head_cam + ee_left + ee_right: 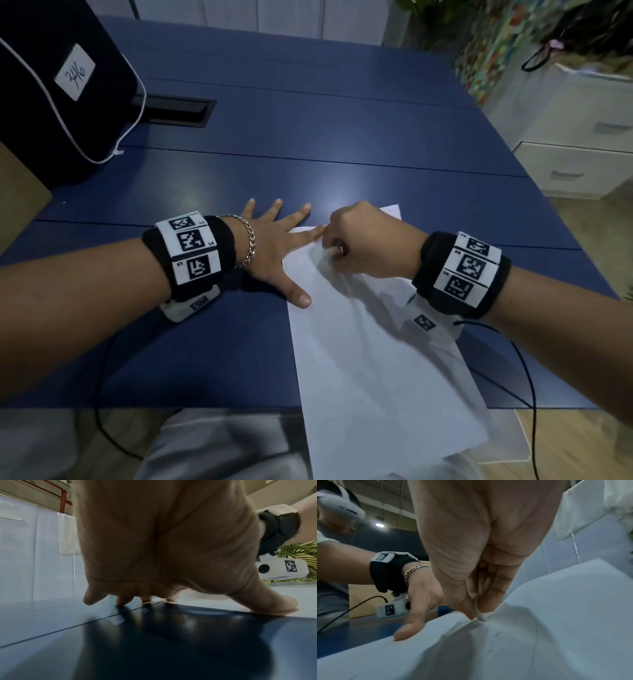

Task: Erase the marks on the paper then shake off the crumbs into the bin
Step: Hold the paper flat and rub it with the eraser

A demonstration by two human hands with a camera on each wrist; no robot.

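White rectangular paper sheet (376, 359) on the blue tabletop (308, 144), its near end overhanging the near tabletop edge. Left hand (274, 246), fingers spread flat, pins the sheet's left edge with thumb and forefinger. Right hand (363, 240), grip pinching a small grey-white eraser (479, 613), tip on the sheet's far portion. Beyond, bare tabletop; black bag (58, 85) far left.

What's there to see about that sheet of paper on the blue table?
The paper is a plain white sheet lying at a slant on the blue table, its near end hanging past the table's front edge. Near the far end it buckles up into a fold. A few faint grey specks show on it. The left hand presses its left edge flat with spread fingers and thumb. The right hand pinches a small eraser against it.
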